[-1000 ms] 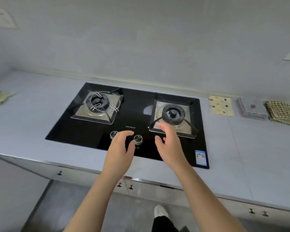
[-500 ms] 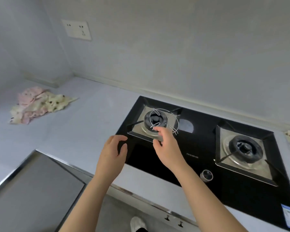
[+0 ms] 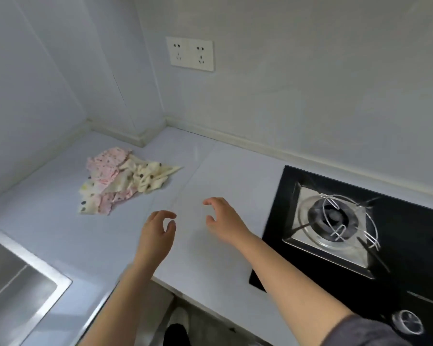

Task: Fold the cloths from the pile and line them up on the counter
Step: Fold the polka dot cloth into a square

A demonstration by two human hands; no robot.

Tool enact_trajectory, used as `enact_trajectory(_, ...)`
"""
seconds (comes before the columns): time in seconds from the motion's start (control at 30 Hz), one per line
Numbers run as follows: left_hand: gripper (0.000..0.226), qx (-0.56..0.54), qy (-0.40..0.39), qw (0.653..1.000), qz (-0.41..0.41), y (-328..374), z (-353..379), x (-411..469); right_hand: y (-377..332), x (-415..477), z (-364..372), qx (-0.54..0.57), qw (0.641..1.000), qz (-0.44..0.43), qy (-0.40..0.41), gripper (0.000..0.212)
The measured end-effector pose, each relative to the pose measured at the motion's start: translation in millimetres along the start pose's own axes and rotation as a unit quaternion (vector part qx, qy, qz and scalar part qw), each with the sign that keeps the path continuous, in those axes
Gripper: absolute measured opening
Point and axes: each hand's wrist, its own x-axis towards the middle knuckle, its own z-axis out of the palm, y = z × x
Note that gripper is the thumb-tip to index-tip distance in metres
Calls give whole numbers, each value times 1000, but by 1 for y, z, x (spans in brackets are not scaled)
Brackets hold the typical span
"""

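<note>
Though near the pile (image 3: pixel 121 181), left hand (image 3: pixel 156 237) empty.

The pile of cloths (image 3: pixel 120 178) lies on the bench (image 3: pixel 230 171) at its far left, near the corner where the walls meet. The sink (image 3: pixel 18 283) is set into the bench at the near left, well apart from the pile. The hob (image 3: pixel 415 275) sits in the bench on the right, with a burner (image 3: pixel 333 221) on its left part and a knob (image 3: pixel 408 322) near its front edge. A socket (image 3: pixel 191 54) is on the far wall, above and right of the pile. Both hands are over the bench between pile and hob, apart from the pile: the left hand (image 3: pixel 158 233) nearer, the right hand (image 3: pixel 225 221) to its right.
</note>
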Motion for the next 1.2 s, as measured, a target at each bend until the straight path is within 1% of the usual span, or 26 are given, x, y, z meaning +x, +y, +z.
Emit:
enact_trajectory(0.13,21,51,-10,998,32,-55,-23,98,-26,88,54,-31,999,29,-2,42)
enact_trajectory(0.2,23,84,-4,995,56,-80,-28,138,-35,129,78,-50,998,30,2,43)
enact_trajectory(0.33,31,178,-3,977,114,-122,-22,191,-38,196,115,-82,995,26,44,49)
enact_trajectory(0.4,35,197,6,973,120,-136,-13,206,-31,219,125,-134,988,26,74,50)
enact_trajectory(0.43,36,202,16,971,125,-142,-9,210,-27,228,129,-165,982,27,88,49)
enact_trajectory(0.5,33,206,51,967,143,-149,2,217,-21,243,134,-219,967,28,123,40)
enact_trajectory(0.6,17,224,147,944,194,-160,17,229,-12,260,139,-263,948,28,176,23)
enact_trajectory(0.67,12,223,183,927,238,-165,22,231,-7,261,143,-277,940,3,198,18)
enact_trajectory(0.73,16,200,203,920,270,-171,22,232,0,252,145,-278,935,-33,217,16)
enact_trajectory(0.8,20,190,220,910,294,-171,20,230,9,237,142,-267,930,-64,245,16)
enact_trajectory(0.87,21,180,218,900,332,-167,21,223,20,213,135,-244,927,-79,274,15)
enact_trajectory(0.9,22,169,207,894,359,-164,22,220,23,201,130,-212,933,-79,281,13)
enact_trajectory(0.97,25,139,178,883,411,-158,26,208,29,168,126,-102,946,-72,298,7)
enact_trajectory(1.0,27,126,166,879,429,-155,29,201,32,151,126,-52,944,-68,318,4)
enact_trajectory(1.03,28,110,157,877,441,-152,32,194,36,134,127,-11,936,-63,346,2)
enact_trajectory(1.13,36,50,123,872,471,-138,38,166,42,87,136,118,897,-38,424,7)
enact_trajectory(1.2,39,20,89,880,466,-136,44,151,43,69,141,181,877,-17,446,10)
